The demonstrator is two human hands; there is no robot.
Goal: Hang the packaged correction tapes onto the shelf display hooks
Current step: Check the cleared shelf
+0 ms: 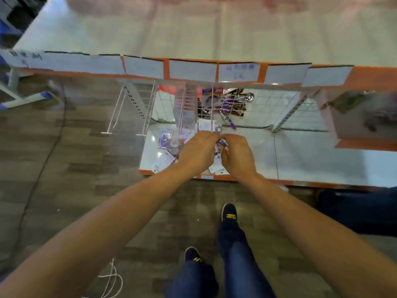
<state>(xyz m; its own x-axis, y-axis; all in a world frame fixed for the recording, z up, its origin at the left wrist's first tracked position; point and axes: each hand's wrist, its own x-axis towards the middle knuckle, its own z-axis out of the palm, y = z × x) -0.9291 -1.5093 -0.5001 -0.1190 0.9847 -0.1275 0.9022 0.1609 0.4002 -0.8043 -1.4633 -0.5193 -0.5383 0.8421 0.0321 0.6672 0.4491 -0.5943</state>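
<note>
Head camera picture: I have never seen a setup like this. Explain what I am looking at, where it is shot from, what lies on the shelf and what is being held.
There is no machine here. The one picture comes from a camera worn on a person's head and looking down, so their own shoes show at the bottom. The left hand and the right hand meet over a low white shelf with an orange edge. Between their curled fingers they hold a small packaged correction tape; blur hides the exact grip. More loose packages lie on the shelf, under and to the left of the hands. Behind them, display hooks stick out from a wire grid, and one carries a row of hung packages.
</note>
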